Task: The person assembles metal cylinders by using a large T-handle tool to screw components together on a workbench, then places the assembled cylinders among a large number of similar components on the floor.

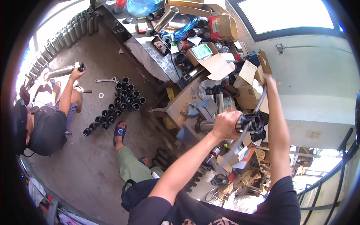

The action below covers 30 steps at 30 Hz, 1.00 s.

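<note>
My left hand is wrapped around a shiny metal cylinder, close to its black ribbed end piece. The cylinder lies sideways above the workbench, beside a blue vise; I cannot tell whether the vise grips it. Raised on the far right, my right hand is closed on the upper end of a long dark bar. That bar is blurred by motion and slants down across the black end piece. Its exact kind cannot be made out.
A co-worker at left holds another metal cylinder. Several black-capped cylinders stand on the floor near a wrench and a white ring. Opened cardboard boxes and blue cable crowd the bench.
</note>
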Available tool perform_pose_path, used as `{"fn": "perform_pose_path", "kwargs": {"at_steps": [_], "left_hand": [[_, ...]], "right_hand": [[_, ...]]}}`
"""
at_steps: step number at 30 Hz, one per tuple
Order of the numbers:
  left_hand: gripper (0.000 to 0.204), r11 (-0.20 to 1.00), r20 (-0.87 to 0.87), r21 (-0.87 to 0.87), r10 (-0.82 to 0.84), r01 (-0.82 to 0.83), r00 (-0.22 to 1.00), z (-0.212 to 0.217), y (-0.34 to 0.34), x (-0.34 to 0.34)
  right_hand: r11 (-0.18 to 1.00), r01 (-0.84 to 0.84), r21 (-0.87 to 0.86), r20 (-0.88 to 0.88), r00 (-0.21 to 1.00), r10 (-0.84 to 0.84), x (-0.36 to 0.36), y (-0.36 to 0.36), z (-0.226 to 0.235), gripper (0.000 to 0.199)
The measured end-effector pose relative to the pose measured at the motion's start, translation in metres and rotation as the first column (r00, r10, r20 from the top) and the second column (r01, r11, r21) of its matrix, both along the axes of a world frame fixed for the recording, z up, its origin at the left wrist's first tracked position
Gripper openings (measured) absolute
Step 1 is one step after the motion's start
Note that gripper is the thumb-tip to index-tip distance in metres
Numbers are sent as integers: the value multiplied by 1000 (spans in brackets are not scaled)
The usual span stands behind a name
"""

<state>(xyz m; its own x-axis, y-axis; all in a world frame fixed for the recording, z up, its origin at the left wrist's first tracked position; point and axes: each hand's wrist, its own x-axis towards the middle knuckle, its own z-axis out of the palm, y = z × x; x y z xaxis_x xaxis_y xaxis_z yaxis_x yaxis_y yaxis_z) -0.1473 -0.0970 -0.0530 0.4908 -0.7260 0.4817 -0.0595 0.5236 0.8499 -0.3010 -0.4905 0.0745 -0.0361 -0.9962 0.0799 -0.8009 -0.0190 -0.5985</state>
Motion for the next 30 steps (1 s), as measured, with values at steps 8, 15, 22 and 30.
{"fn": "perform_pose_path", "kwargs": {"at_steps": [8,15,22,30], "left_hand": [[50,985,79,-7,173,-173,982,-11,-24,37],[52,986,129,130,90,-107,988,-11,-19,14],[50,985,129,92,135,-147,982,-11,-13,20],[51,999,191,15,45,-49,981,-13,-20,5]], "right_hand": [[948,207,243,969,-106,-226,-102,445,-55,8],[653,-563,-507,-165,807,568,0,571,-18,17],[275,-876,397,-380,116,918,323,413,-12,27],[803,-407,434,898,263,-352,39,44,0,33]]}}
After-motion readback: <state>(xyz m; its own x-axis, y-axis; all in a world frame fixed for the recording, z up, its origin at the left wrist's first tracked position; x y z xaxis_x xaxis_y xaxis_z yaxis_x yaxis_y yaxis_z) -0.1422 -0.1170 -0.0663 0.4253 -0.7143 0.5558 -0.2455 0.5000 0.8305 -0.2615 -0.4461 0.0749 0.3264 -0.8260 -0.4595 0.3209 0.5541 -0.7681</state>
